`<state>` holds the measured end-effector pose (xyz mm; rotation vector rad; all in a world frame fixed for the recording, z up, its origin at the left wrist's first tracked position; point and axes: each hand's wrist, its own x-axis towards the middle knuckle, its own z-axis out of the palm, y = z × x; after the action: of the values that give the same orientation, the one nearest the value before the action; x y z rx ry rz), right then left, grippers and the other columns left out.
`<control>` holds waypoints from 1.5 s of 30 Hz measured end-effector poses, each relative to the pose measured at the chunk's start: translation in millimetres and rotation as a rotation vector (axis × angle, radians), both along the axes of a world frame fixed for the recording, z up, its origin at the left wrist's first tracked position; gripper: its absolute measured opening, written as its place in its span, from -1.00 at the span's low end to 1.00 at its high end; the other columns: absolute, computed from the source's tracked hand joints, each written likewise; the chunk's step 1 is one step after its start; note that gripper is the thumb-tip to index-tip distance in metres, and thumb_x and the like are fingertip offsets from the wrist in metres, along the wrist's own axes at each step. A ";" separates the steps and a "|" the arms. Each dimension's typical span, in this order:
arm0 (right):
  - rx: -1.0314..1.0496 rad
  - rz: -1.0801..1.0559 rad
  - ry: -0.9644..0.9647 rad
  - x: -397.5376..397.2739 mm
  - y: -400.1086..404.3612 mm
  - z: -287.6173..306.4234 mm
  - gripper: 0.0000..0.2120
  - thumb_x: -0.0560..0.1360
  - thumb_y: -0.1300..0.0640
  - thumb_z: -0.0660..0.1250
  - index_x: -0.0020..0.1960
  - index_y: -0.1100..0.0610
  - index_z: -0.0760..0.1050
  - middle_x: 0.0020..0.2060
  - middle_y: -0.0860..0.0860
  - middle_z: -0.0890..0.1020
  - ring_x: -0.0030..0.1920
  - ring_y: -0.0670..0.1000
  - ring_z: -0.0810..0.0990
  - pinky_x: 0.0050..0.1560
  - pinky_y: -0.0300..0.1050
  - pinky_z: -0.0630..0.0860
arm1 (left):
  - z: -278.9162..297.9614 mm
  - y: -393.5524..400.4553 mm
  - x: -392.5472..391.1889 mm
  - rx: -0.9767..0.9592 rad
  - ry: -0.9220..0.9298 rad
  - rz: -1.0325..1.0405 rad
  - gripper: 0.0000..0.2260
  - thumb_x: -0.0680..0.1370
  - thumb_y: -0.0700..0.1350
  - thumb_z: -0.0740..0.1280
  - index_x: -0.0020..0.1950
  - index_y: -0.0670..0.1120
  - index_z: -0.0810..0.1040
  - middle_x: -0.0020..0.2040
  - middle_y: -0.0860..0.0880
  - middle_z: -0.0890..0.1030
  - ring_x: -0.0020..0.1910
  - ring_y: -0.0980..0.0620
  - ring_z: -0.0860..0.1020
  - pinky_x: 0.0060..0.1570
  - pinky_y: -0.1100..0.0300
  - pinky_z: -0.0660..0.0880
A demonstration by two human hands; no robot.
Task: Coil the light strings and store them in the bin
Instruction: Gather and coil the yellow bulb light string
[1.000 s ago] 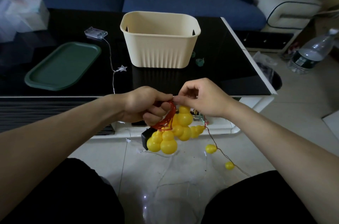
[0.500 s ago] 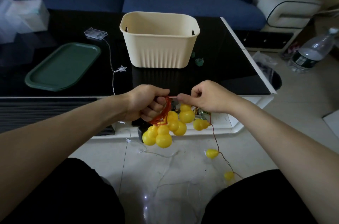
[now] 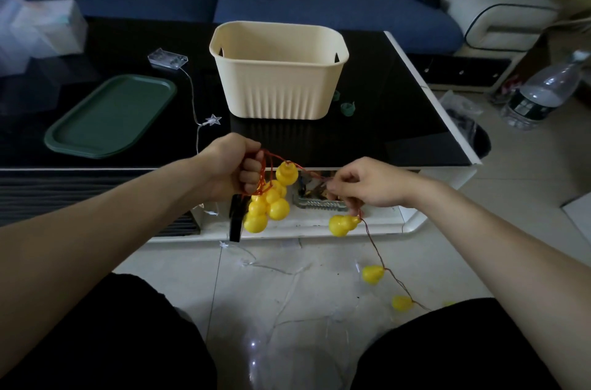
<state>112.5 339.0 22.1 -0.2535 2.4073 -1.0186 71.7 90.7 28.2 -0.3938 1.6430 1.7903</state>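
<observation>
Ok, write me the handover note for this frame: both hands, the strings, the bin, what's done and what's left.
Left hand grips the coiled red wire with a cluster of yellow gourd lights hanging under it.
Right hand pinches the loose wire; one gourd dangles just below it, and two more trail toward the floor.
Cream bin stands on the black table, nothing visible inside.
Star light string lies uncoiled from its battery box across the table and down onto the floor.
Done: most of the gourd string is coiled.
Left: wind the tail, bin it, then coil and bin the star string.
</observation>
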 end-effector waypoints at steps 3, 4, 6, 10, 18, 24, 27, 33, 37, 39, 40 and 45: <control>-0.003 0.032 0.050 3.0 -11.0 1.4 -0.80 0.64 0.09 0.31 -0.01 0.18 0.65 -0.47 -0.06 0.57 -0.43 -0.09 0.53 -0.33 -0.22 0.47 | -0.1 2.2 1.6 0.068 -0.006 0.014 -0.71 0.69 -0.08 0.02 -0.19 -0.08 0.36 -0.43 0.02 0.30 -0.51 0.06 0.25 -0.38 0.18 0.24; 0.000 0.045 0.055 4.0 -14.4 1.5 -0.81 0.63 0.10 0.32 -0.01 0.18 0.66 -0.50 -0.09 0.55 -0.45 -0.12 0.52 -0.37 -0.27 0.44 | -0.4 3.1 2.0 0.084 0.000 0.015 -0.71 0.70 -0.09 0.02 -0.17 -0.09 0.38 -0.41 0.01 0.34 -0.50 0.06 0.30 -0.37 0.17 0.28; 0.008 0.077 0.065 5.9 -21.3 2.3 -0.82 0.62 0.08 0.34 -0.02 0.14 0.68 -0.52 -0.13 0.52 -0.46 -0.15 0.48 -0.38 -0.26 0.43 | 0.5 5.1 2.3 0.117 0.013 0.028 -0.74 0.70 -0.11 0.03 -0.13 -0.10 0.40 -0.38 -0.02 0.41 -0.47 0.05 0.36 -0.34 0.16 0.35; 0.035 0.172 0.073 10.4 -34.7 6.0 -0.84 0.60 0.01 0.36 -0.08 -0.01 0.68 -0.52 -0.17 0.49 -0.46 -0.18 0.41 -0.36 -0.23 0.37 | 5.2 10.3 5.1 0.242 0.027 0.060 -0.75 0.70 -0.13 0.08 -0.13 -0.14 0.43 -0.28 -0.10 0.54 -0.35 0.00 0.49 -0.26 0.13 0.51; 0.118 0.222 0.141 12.0 -55.2 2.6 -0.80 0.58 0.03 0.37 -0.18 0.05 0.67 -0.53 -0.12 0.45 -0.45 -0.13 0.39 -0.35 -0.17 0.31 | 14.2 26.4 13.9 0.412 0.077 -0.034 -0.64 0.71 -0.02 0.03 -0.15 -0.17 0.42 0.14 -0.37 0.62 0.10 -0.21 0.66 0.09 -0.01 0.61; 0.070 0.292 0.162 13.7 -58.3 11.0 -0.76 0.56 0.00 0.39 -0.28 -0.10 0.61 -0.37 -0.16 0.49 -0.08 -0.02 0.57 0.02 0.03 0.55 | -3.7 33.7 22.7 0.097 0.316 -0.177 -0.74 0.68 -0.13 0.15 -0.10 -0.25 0.48 -0.19 -0.21 0.52 -0.24 -0.07 0.57 -0.14 0.10 0.55; 0.043 0.222 0.140 11.7 -52.8 16.5 -0.81 0.58 0.08 0.40 -0.17 0.11 0.66 -0.41 -0.05 0.61 -0.38 -0.08 0.58 -0.25 -0.09 0.55 | -10.2 32.7 28.7 -0.145 0.470 -0.339 -0.66 0.68 -0.10 0.18 -0.11 -0.33 0.53 -0.20 -0.26 0.55 -0.21 -0.14 0.49 -0.09 -0.01 0.45; 0.007 0.032 0.297 8.7 -45.7 23.1 -0.88 0.39 0.02 0.59 -0.28 -0.05 0.69 -0.42 -0.20 0.67 -0.33 -0.27 0.62 -0.29 -0.34 0.52 | 0.8 33.5 35.9 -0.204 0.485 -0.536 -0.61 0.72 -0.11 0.05 -0.19 -0.17 0.53 -0.36 -0.09 0.65 -0.54 0.09 0.48 -0.47 0.27 0.41; 0.038 -0.004 0.354 3.8 -42.6 22.5 -0.74 0.24 -0.11 0.66 -0.36 -0.03 0.62 -0.47 -0.16 0.61 -0.40 -0.27 0.54 -0.39 -0.38 0.40 | -2.0 31.9 32.1 -0.200 0.427 -0.617 -0.62 0.72 -0.11 0.05 -0.18 -0.27 0.46 -0.45 -0.16 0.46 -0.59 0.05 0.25 -0.52 0.21 0.18; 0.039 0.002 0.311 1.6 -39.6 21.3 -0.67 0.20 -0.17 0.66 -0.33 0.04 0.63 -0.47 -0.14 0.59 -0.42 -0.25 0.51 -0.41 -0.35 0.37 | -0.2 30.2 31.7 -0.174 0.347 -0.650 -0.67 0.71 -0.13 0.07 -0.15 -0.26 0.45 -0.53 -0.08 0.31 -0.59 0.06 0.16 -0.55 0.25 0.08; 0.025 0.011 0.272 0.8 -37.6 20.3 -0.65 0.20 -0.18 0.65 -0.31 0.06 0.63 -0.46 -0.14 0.58 -0.43 -0.24 0.50 -0.39 -0.34 0.38 | 1.3 28.9 31.5 -0.169 0.320 -0.673 -0.69 0.70 -0.15 0.08 -0.12 -0.26 0.47 -0.54 -0.04 0.25 -0.59 0.08 0.13 -0.55 0.26 0.05; -0.094 0.084 0.100 -0.3 -26.0 18.1 -0.68 0.33 -0.03 0.59 -0.16 0.22 0.66 -0.38 -0.04 0.61 -0.35 -0.17 0.52 -0.29 -0.27 0.44 | 5.3 24.6 31.2 -0.196 0.278 -0.775 -0.64 0.70 -0.09 0.08 -0.25 -0.19 0.40 -0.50 0.00 0.13 -0.55 0.08 0.05 -0.50 0.19 -0.02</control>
<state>112.2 313.0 40.2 -0.4443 2.4177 -1.1061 102.8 115.4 33.5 0.3929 1.8209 1.1321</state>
